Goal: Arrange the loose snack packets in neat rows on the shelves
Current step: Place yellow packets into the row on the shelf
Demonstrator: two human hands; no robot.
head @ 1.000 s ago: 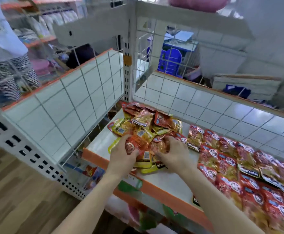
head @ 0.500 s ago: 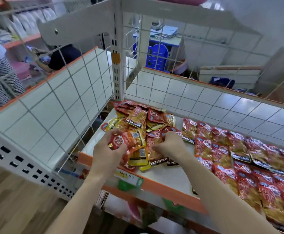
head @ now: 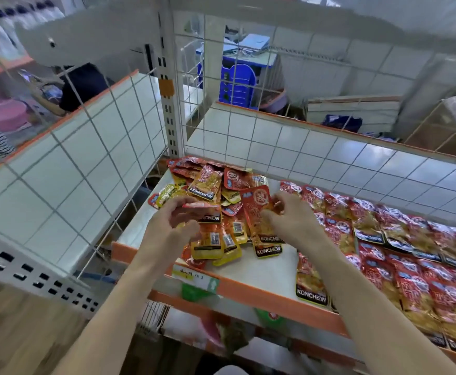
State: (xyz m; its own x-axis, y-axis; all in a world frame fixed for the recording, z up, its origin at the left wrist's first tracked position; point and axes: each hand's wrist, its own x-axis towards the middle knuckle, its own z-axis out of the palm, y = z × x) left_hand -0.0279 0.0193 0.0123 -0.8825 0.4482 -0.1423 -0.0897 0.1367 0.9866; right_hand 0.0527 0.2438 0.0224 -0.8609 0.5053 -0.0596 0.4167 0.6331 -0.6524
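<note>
Shelf: the white shelf (head: 273, 269) has an orange strip along its front edge. A handwritten price tag (head: 194, 278) with a green slip hangs from that strip toward the left end.
Left hand: the left hand (head: 168, 226) is over the front left part of the shelf. Its fingers are curled and its thumb closed on a small packet (head: 208, 213), which shows a red edge and a black band reading KONCHEW.
Right hand: the right hand (head: 289, 216) is near it, toward the middle. Its fingertips pinch the right side of a red packet (head: 256, 209), held upright, with a white round mark near the top and a black band at its lower end.
Loose pile: a loose pile (head: 210, 182) of packets fills the back left corner and spills toward the front edge under both hands. They are red, orange and yellow, glossy and crossed over one another, some with barcodes showing.
Rows: neat rows (head: 400, 255) of similar red packets cover the right part of the shelf from back edge to front edge, overlapped like tiles, black bands toward the front.
Back: a white wire grid (head: 275, 155) stands along the back and left edges, meeting at a slotted post (head: 170, 109).
Beyond: a blue stool (head: 237, 82) shows through the grid.
</note>
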